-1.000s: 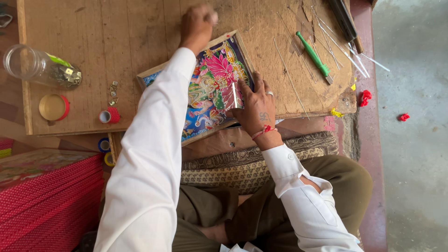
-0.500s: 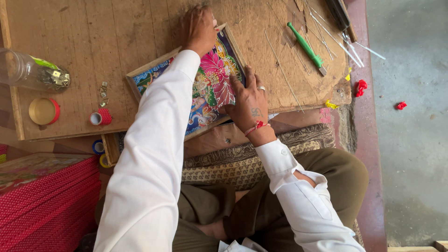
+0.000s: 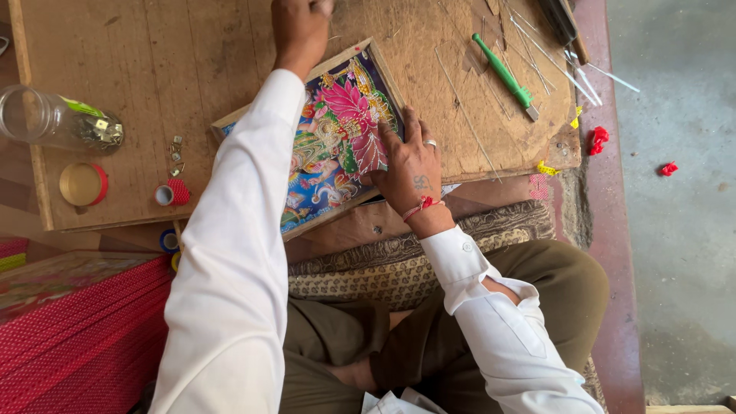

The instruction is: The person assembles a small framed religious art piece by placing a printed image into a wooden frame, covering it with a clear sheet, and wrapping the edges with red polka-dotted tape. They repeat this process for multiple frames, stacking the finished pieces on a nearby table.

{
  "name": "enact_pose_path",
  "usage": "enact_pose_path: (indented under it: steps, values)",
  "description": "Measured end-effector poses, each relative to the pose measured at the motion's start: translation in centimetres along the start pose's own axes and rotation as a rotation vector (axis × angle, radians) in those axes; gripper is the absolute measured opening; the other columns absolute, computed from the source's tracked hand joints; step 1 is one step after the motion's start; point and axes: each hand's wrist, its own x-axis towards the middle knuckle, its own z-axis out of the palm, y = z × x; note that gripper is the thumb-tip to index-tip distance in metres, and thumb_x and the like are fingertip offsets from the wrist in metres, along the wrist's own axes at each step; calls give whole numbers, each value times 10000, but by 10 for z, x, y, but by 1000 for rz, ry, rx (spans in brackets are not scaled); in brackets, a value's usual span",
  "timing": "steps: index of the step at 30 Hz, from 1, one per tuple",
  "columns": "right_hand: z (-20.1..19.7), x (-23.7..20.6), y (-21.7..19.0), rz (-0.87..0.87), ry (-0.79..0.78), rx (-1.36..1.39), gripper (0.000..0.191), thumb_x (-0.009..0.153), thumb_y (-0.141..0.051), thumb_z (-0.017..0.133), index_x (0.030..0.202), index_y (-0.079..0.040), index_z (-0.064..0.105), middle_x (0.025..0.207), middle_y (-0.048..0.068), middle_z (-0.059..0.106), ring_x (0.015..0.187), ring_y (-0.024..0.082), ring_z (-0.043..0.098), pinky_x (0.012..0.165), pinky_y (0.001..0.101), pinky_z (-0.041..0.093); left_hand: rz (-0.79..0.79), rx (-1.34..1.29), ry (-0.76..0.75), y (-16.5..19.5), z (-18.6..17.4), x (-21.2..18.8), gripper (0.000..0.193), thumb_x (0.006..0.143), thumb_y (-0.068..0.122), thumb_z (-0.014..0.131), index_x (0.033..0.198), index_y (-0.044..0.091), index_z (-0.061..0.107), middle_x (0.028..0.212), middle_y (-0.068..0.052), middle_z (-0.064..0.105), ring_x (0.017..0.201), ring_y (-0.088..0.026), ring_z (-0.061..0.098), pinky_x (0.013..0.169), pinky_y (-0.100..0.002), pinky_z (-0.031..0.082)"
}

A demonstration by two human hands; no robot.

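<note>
A framed, brightly coloured picture (image 3: 330, 146) with a pink flower lies tilted on a wooden board (image 3: 192, 69). My right hand (image 3: 406, 165), with a ring and a red wrist thread, rests flat on the picture's near right part, fingers spread. My left hand (image 3: 299, 27) reaches past the picture's far edge with its fingers curled. The top of the view cuts off its fingertips, so anything in them is hidden. My white left sleeve covers part of the picture.
A clear jar (image 3: 57, 119) of small metal pieces lies at the left, beside a red-rimmed lid (image 3: 83, 184) and a small red spool (image 3: 172, 193). A green-handled tool (image 3: 506, 77) and thin rods lie at the right. Stacked red frames (image 3: 77, 337) sit lower left.
My right hand has flattened onto the picture and slid slightly toward its near edge. My left hand stays at the picture's far edge, now closer to the top of the view.
</note>
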Motion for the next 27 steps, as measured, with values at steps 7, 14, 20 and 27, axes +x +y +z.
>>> enact_pose_path:
  steps: [7,14,20,27]
  values:
    - [-1,0,-2,5,24,28,954,510,-283,989,1380,-135,626,1530,239,415,1375,436,428,1055,523,425,-49,-6,-20,0,-32,-23,60,770,89,814,810,69,773,839,-136,785,767,-287,774,723,-382,602]
    - [-2,1,-3,17,9,3,936,530,-274,982,1386,-146,626,1536,242,410,1374,433,427,1052,524,424,-128,-31,-150,15,-1,-24,74,865,120,788,852,50,766,892,-144,771,813,-275,750,737,-403,577]
    - [1,0,0,20,17,22,946,535,-297,988,1393,-151,619,1541,227,406,1380,430,425,1062,530,419,-3,11,-64,7,-8,-26,208,906,51,702,1113,48,717,1055,-177,758,955,-339,733,848,-426,572]
    - [0,6,5,-33,43,28,945,508,-333,1003,1358,-133,643,1510,251,435,1318,451,478,1013,530,451,90,85,30,5,-115,-122,493,866,71,824,1318,20,632,1255,-199,674,1123,-394,652,963,-472,505]
